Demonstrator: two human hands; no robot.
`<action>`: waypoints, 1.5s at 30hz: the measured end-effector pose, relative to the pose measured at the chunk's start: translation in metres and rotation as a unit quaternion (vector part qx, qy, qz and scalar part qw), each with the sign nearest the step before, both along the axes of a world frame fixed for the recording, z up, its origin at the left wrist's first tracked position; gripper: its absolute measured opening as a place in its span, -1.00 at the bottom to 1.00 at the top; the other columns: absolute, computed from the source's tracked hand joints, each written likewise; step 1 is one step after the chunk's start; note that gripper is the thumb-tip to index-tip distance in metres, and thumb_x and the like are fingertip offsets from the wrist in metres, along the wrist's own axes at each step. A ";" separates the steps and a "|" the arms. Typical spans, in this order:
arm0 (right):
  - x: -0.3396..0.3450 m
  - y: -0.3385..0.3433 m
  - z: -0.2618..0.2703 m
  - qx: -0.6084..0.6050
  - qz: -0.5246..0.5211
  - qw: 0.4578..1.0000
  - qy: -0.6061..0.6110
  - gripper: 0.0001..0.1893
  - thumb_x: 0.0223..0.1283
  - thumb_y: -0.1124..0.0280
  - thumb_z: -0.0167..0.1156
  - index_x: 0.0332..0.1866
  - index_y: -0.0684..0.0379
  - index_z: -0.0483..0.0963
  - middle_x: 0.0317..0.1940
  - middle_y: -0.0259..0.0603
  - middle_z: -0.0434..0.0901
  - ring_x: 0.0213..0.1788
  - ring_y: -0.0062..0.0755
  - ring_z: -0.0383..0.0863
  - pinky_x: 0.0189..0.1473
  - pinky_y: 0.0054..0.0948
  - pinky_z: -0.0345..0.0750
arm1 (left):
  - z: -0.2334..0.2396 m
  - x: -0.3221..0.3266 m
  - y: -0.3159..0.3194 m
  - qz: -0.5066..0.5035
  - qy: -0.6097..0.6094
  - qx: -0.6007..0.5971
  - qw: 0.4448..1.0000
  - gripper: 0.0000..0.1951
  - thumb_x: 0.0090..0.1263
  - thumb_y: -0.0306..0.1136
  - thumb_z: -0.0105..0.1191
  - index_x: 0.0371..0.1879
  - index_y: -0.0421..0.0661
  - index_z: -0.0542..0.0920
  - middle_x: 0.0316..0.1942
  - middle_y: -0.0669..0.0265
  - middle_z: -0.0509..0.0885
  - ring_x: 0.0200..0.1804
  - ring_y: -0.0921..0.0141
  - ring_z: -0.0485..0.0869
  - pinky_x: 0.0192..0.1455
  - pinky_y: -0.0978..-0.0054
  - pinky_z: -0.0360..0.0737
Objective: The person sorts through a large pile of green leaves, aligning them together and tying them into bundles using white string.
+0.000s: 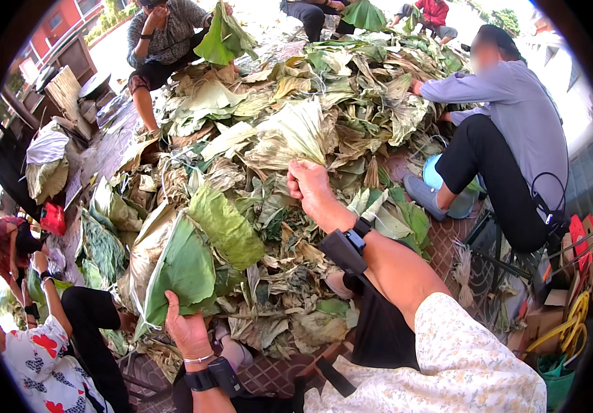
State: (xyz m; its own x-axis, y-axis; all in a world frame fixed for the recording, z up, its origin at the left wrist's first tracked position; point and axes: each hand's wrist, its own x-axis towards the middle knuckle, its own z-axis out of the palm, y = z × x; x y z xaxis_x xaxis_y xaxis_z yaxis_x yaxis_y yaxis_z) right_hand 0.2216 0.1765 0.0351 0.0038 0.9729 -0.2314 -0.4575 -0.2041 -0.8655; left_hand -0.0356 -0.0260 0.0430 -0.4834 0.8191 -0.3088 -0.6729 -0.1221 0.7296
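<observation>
My right hand point(309, 188) reaches out over a broad heap of large lotus leaves. Its fingers pinch the gathered end of a pale, dry, fan-shaped leaf point(296, 131), which spreads away over the heap. Lower down, my left hand point(188, 330) holds the lower edge of a folded green leaf point(185, 268), its thumb raised in front and its other fingers partly hidden. A yellow-green leaf point(226, 227) lies just beyond that one, and a brownish dry leaf point(146, 253) is on its left. White string shows along the green leaf's left edge.
Dry leaf scraps point(286, 279) cover the patterned paving around my feet. Co-workers sit around the heap, one in a grey shirt point(513, 103) at right beside a light blue bucket point(433, 170). At lower right are yellow straps point(567, 325); a red container point(52, 219) stands left.
</observation>
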 end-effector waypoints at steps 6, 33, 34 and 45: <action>-0.021 -0.022 0.006 0.011 0.201 0.979 -0.017 -0.84 0.28 0.39 0.06 -0.31 0.26 0.47 -0.58 -0.38 0.46 -0.65 -0.72 0.35 -0.63 -0.69 0.30 | -0.003 0.003 0.002 0.005 0.038 -0.017 0.999 -0.57 0.32 -0.26 0.10 0.10 -0.20 0.40 0.06 0.30 0.48 0.05 0.32 0.48 0.11 0.22 0.41; -0.029 -0.030 0.007 -0.016 0.197 0.978 -0.073 -0.67 0.27 0.15 0.08 -0.40 0.23 0.47 -0.63 -0.43 0.39 -0.65 -0.75 0.27 -0.65 -0.66 0.18 | 0.000 0.011 0.006 0.011 0.013 -0.011 1.000 -0.61 0.30 -0.28 0.13 0.07 -0.13 0.44 0.01 0.32 0.53 0.00 0.31 0.53 0.03 0.21 0.49; -0.030 -0.033 0.011 0.017 0.212 0.970 -0.117 -0.64 0.24 0.11 0.11 -0.45 0.22 0.48 -0.65 -0.43 0.39 -0.65 -0.75 0.27 -0.63 -0.63 0.19 | -0.001 0.011 0.006 0.014 0.019 -0.015 1.000 -0.60 0.30 -0.28 0.13 0.07 -0.14 0.43 0.02 0.31 0.52 0.03 0.31 0.51 0.06 0.21 0.46; -0.032 -0.044 0.003 0.241 0.171 0.901 -0.317 -0.65 0.16 0.24 0.19 -0.50 0.38 0.42 -0.73 -0.23 0.33 -0.59 -0.59 0.29 -0.53 -0.40 0.31 | -0.021 -0.006 0.006 0.010 0.066 -0.034 0.997 -0.51 0.31 -0.21 0.11 0.08 -0.32 0.40 0.06 0.17 0.50 0.04 0.28 0.49 0.10 0.28 0.43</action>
